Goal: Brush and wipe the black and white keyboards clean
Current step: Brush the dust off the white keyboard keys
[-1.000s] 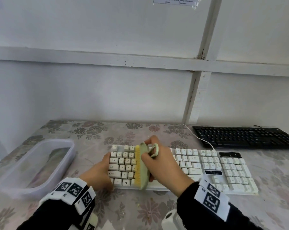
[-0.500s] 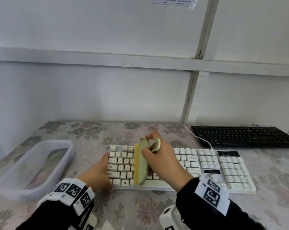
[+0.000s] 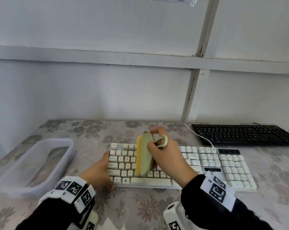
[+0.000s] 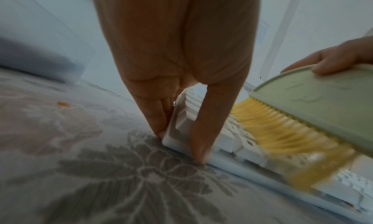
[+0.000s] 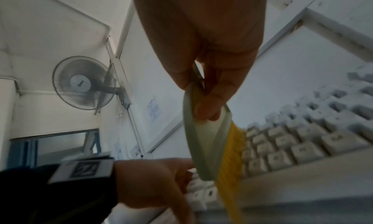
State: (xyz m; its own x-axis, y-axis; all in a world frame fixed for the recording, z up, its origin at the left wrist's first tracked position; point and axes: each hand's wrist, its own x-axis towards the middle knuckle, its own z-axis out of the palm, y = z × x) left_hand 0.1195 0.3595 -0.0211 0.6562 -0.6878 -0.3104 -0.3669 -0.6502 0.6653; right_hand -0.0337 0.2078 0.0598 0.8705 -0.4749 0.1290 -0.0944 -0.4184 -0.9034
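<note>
A big table with a grey flower-pattern cloth (image 3: 148, 211) runs up to a white wall at the back. There is bare cloth in front of the keyboards and between the tub and the white keyboard.

A long white plastic keyboard (image 3: 206, 165) lies flat in the middle of the table, and a thin white cable (image 3: 199, 135) runs from its back edge toward the wall. A flat black keyboard (image 3: 243, 134) lies behind it on the right, close to the wall and apart from the white one. A see-through plastic tub (image 3: 34, 165) sits on the left, well apart from both keyboards.

The right hand (image 3: 167, 156) has its fingers and thumb curled tight round a pale green scrub brush with yellow bristles (image 3: 144, 156). The brush stands on its side, so the bristles point left. Its lower end is down on the left half of the white keyboard, near the bottom letter row (the far end looks lifted up). A green loop handle (image 3: 162, 141) pokes out above the knuckles.

The left hand (image 3: 99, 173) holds the left end of the white keyboard. In the left wrist view its fingers are straight and press the short end, and the thumb (image 4: 203, 131) presses the front edge, so the corner sits between them.

A few tiny crumbs (image 3: 138, 202) lie on the cloth near the front.
</note>
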